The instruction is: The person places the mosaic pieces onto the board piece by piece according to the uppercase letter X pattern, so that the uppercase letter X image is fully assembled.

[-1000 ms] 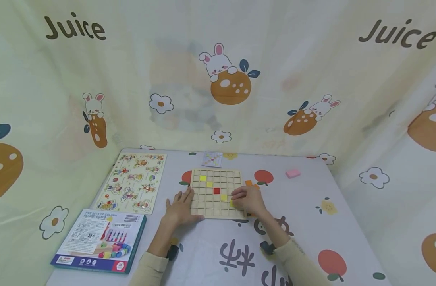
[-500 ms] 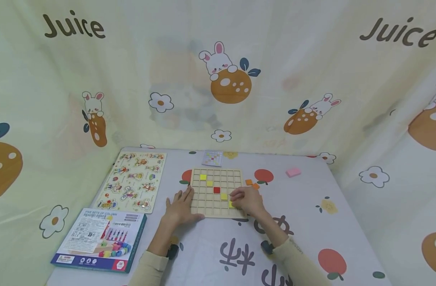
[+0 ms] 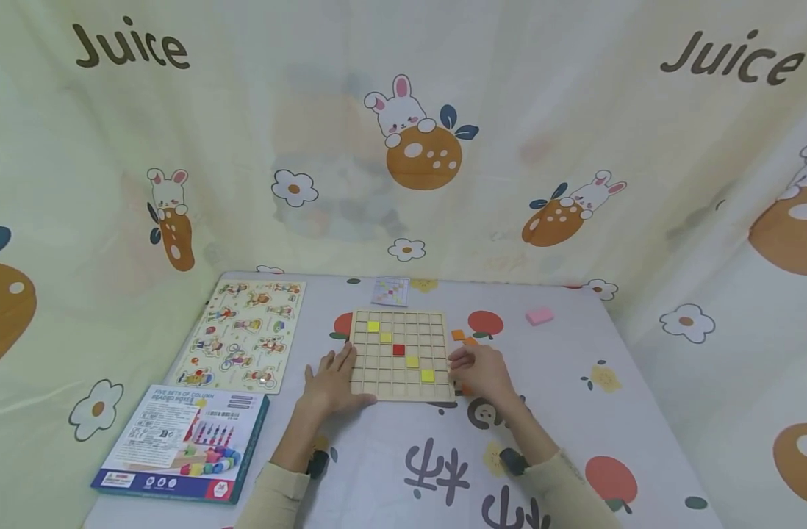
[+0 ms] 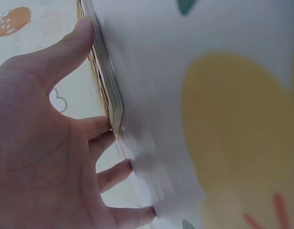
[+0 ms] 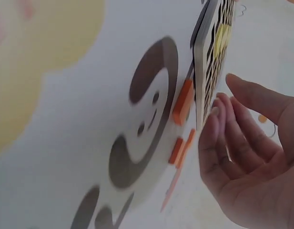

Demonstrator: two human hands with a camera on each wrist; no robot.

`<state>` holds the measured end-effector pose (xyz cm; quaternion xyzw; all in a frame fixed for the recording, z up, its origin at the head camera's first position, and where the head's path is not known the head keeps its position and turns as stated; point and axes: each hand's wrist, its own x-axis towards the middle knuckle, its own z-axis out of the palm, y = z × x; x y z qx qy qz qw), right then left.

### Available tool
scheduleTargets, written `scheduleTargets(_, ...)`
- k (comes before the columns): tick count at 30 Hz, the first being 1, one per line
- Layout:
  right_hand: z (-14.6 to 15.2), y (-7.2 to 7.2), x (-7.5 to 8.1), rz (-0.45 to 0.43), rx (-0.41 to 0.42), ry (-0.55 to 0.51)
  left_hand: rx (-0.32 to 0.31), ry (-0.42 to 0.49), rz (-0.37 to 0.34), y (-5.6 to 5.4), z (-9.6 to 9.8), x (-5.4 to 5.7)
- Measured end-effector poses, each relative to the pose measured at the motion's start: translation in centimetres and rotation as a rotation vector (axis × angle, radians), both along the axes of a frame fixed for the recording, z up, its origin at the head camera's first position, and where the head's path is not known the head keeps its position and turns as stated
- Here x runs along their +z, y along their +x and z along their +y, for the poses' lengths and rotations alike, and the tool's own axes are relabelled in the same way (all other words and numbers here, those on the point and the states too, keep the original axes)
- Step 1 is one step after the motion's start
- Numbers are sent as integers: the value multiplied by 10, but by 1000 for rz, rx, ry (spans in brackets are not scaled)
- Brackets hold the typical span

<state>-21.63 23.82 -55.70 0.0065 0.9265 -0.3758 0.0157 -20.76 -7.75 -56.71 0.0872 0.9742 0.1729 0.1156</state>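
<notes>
A wooden grid board (image 3: 370, 383) lies flat on the table. Yellow tiles (image 3: 428, 376) and one red tile (image 3: 399, 350) form a diagonal across its squares. My left hand (image 3: 331, 383) rests at the lower left corner; in the left wrist view its thumb and spread fingers touch the board's edge (image 4: 114, 107). Just off the right edge, my right hand (image 3: 488, 376) hovers with bent fingers, thumb apart from them and nothing between. Below it in the right wrist view, orange tiles (image 5: 183, 102) lie beside the board; the hand partly hides them in the head view.
A small pattern card (image 3: 390, 292) lies behind the board. To the left are a picture puzzle board (image 3: 248, 338) and a boxed bead set (image 3: 178, 441). A pink block (image 3: 539, 316) sits at the back right. Printed curtains (image 3: 350, 147) surround the table.
My right hand has moved right, off the board, uncovering the lowest yellow tile, which lies in its square. The left hand stays at the board's corner.
</notes>
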Motion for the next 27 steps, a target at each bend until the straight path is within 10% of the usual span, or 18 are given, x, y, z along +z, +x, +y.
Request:
scheduleTargets(7, 11, 12, 8, -114, 20, 88, 3, -2, -1, 1, -1, 0)
scheduleTargets(27, 12, 17, 9, -60, -22, 116, -5, -16, -7, 0, -1, 0)
